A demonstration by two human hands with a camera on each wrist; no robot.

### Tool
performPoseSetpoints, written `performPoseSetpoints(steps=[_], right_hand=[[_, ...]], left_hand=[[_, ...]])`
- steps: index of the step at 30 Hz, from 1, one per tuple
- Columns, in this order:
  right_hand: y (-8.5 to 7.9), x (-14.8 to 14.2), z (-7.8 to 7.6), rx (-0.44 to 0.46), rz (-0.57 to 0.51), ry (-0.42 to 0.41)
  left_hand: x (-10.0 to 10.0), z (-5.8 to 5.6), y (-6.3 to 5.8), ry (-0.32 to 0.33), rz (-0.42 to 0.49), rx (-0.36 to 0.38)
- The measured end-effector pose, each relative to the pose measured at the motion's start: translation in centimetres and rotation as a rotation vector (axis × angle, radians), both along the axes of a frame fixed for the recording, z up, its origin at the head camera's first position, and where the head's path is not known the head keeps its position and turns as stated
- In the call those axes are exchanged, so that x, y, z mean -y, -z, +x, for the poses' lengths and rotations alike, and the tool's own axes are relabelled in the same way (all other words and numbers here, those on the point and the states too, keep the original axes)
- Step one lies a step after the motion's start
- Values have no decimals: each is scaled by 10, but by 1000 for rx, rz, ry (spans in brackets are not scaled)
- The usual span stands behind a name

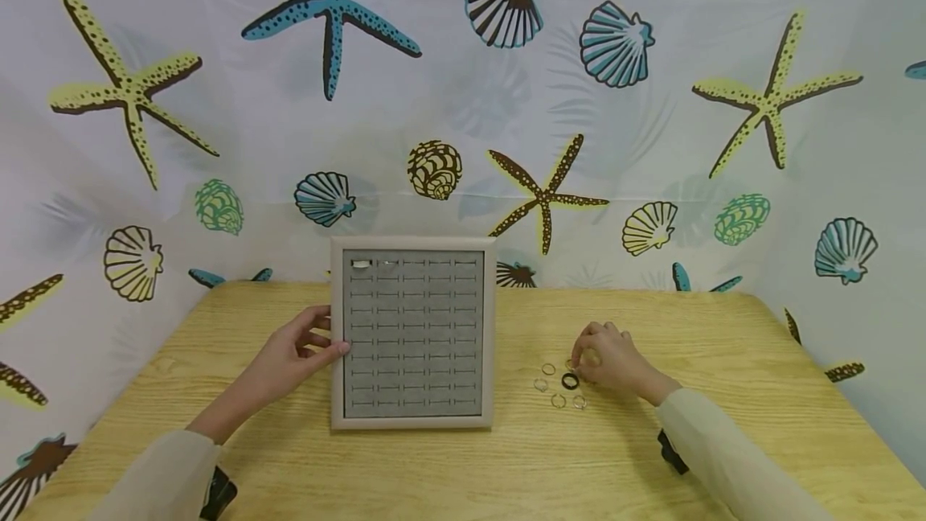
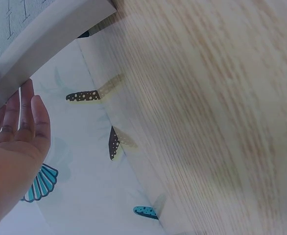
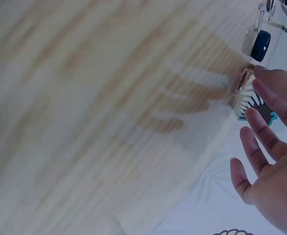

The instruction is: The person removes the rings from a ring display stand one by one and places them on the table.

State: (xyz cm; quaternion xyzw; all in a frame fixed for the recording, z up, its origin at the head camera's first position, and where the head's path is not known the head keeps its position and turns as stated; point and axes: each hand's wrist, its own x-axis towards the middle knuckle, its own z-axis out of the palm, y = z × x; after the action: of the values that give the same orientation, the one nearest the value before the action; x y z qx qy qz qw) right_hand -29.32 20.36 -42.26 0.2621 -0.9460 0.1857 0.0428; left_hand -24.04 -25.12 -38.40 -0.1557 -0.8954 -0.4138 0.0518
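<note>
My left hand (image 1: 292, 352) grips the left edge of an upright ring display board (image 1: 413, 422), thumb on the front of the pale frame and fingers behind it. The grey padded face has rows of slots. A wide silver ring (image 1: 361, 264) sits in the first top slot, and a thinner ring (image 1: 391, 264) beside it. On the table to the right, my right hand (image 1: 611, 356) pinches a gold-coloured ring (image 3: 242, 80) at the tabletop, its other fingers spread in the right wrist view. Close by lie a black ring (image 1: 570, 381) and several thin metal rings (image 1: 548, 369).
The wooden table (image 1: 550, 473) has rounded far corners. A white cloth (image 1: 448, 103) printed with starfish and shells hangs behind it and at both sides. Dark bands (image 1: 673, 453) are strapped on both sleeved wrists.
</note>
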Motion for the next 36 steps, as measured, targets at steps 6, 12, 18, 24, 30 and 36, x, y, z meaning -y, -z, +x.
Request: performPoseSetpoints(steps=[6, 12, 18, 24, 30, 36], right_hand=[[-12, 2, 0, -65, -29, -8], [-28, 9, 1, -157, -59, -38], [-47, 23, 4, -240, -75, -69], [-66, 39, 11, -321, -86, -119], [-80, 57, 17, -378, -89, -153], [-92, 76, 25, -410, -89, -182]], left_hand=[[0, 0, 0, -1, -3, -6], [0, 1, -1, 1, -2, -12], [0, 1, -1, 0, -6, -14], [0, 1, -1, 0, -9, -21], [0, 1, -1, -3, -12, -22], [0, 0, 0, -6, -18, -23]])
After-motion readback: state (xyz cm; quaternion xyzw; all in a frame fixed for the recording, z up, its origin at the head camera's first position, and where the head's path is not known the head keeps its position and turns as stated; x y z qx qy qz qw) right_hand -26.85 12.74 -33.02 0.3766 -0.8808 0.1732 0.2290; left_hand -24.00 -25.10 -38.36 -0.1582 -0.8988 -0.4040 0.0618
